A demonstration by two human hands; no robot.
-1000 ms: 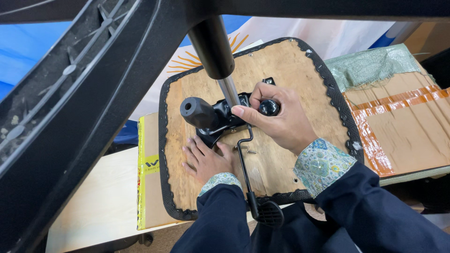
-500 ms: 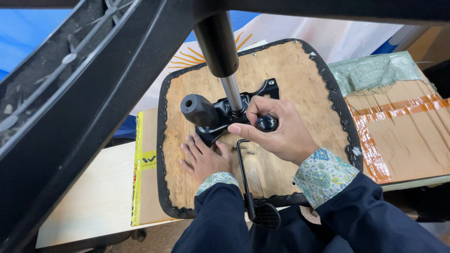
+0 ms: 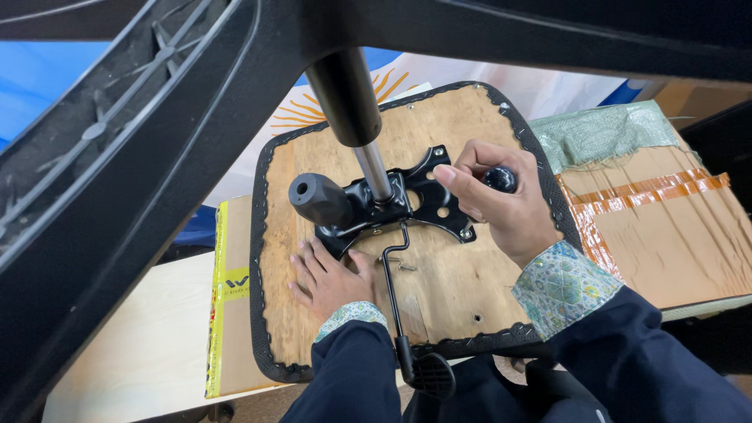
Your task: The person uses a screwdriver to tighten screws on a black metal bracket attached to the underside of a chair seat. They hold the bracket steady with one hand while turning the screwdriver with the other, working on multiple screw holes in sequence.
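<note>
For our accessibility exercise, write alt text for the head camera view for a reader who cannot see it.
A right hand grips a small black knob above an upturned wooden chair seat, while the left hand lies flat on the wood beside the black metal tilt mechanism and its gas cylinder.

Around you, a pale wooden tabletop fills the lower left corner, evenly lit. On its right part lies a flat cardboard box with a yellow strip along its left edge. At the right edge sits a larger cardboard box sealed with orange tape, a crumpled piece of green fabric resting on its far end. Behind, along the far edge, you see a white cloth printed with orange sun rays, and blue fabric in the upper left corner.
</note>
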